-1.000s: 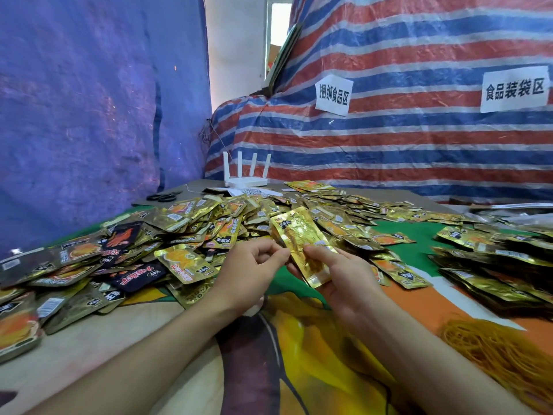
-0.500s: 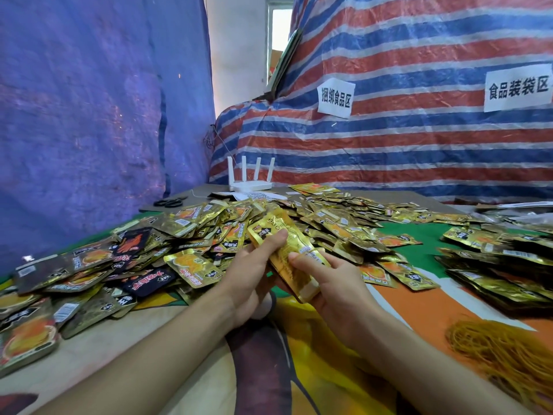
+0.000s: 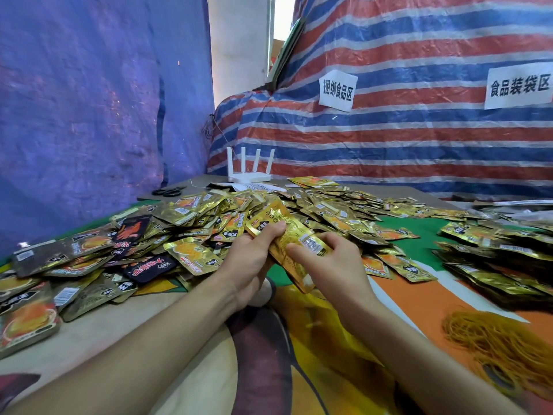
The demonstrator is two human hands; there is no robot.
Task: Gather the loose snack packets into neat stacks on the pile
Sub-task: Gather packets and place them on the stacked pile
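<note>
Packing workshop: snack packets (image 3: 329, 211), zone signs (image 3: 336, 89)

One view only: head-worn, wide-angle. Faces forward and down across the table (image 3: 119, 333) toward the white router (image 3: 250, 172) at its far edge. Packet pile (image 3: 191, 217) lies nearer than the router, close under the lens.

Glossy gold foil snack packets (image 3: 287, 232); woven plastic tarp (image 3: 419, 139); matt printed cloth (image 3: 419, 295).

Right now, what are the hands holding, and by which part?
A small stack of gold packets, held by both: the left hand grips its far end, thumb on top; the right hand pinches its near half.
</note>
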